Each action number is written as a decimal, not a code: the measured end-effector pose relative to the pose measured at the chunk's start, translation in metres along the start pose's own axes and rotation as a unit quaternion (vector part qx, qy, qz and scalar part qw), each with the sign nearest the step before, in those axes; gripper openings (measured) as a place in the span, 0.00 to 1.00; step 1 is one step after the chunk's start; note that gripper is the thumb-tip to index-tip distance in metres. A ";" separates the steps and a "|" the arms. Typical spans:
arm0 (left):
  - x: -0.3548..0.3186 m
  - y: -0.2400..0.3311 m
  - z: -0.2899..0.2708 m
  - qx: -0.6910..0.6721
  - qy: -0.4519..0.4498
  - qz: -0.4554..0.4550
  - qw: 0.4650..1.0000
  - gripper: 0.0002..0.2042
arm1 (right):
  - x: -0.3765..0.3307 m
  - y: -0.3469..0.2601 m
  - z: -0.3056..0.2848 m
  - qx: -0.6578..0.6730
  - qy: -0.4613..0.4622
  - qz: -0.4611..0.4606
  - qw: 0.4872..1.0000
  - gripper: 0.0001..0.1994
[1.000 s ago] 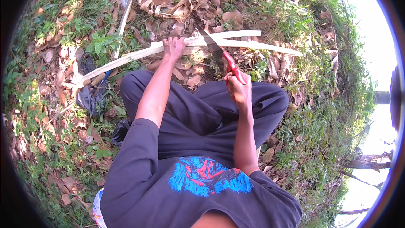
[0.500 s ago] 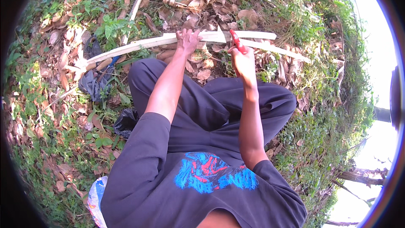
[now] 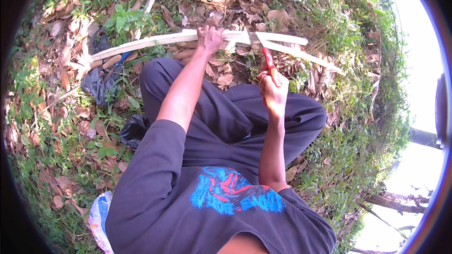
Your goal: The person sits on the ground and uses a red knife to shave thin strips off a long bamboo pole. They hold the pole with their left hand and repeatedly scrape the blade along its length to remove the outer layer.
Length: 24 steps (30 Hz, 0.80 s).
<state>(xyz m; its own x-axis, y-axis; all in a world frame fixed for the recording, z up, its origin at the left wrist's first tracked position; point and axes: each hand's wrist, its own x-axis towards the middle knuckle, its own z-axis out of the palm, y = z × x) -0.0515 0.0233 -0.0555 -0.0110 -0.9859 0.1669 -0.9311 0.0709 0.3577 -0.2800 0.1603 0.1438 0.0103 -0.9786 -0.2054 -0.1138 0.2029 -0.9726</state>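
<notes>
Outdoors, on ground of dry leaves and grass [image 3: 70,127], the left hand [image 3: 209,40] grips a pale split stalk [image 3: 155,41] beyond the knees; the right hand [image 3: 273,89] clasps a red-handled knife [image 3: 268,61] just beside it.

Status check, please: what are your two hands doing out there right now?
Left hand gripping pale stick. Right hand holding red-handled knife, blade on stick. Nothing between them.

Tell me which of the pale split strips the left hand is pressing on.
The left hand presses the long upper strip running far left; the other strip slants off right, untouched.
</notes>
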 end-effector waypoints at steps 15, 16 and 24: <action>-0.001 -0.001 -0.009 -0.013 -0.044 -0.015 0.999 0.23 | -0.032 -0.001 -0.006 -0.011 -0.013 0.004 1.000 0.06; -0.001 -0.001 -0.008 -0.022 -0.055 -0.022 0.998 0.24 | -0.035 -0.003 -0.008 -0.013 -0.020 0.003 1.000 0.06; -0.004 0.004 -0.015 -0.018 -0.019 -0.018 1.000 0.23 | -0.051 -0.004 -0.003 0.010 -0.026 0.009 1.000 0.06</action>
<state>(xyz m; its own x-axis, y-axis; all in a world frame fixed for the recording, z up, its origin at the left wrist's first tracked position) -0.0497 0.0300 -0.0415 0.0075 -0.9928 0.1194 -0.9174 0.0407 0.3959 -0.2833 0.2097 0.1587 0.0593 -0.9721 -0.2270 -0.0939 0.2210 -0.9707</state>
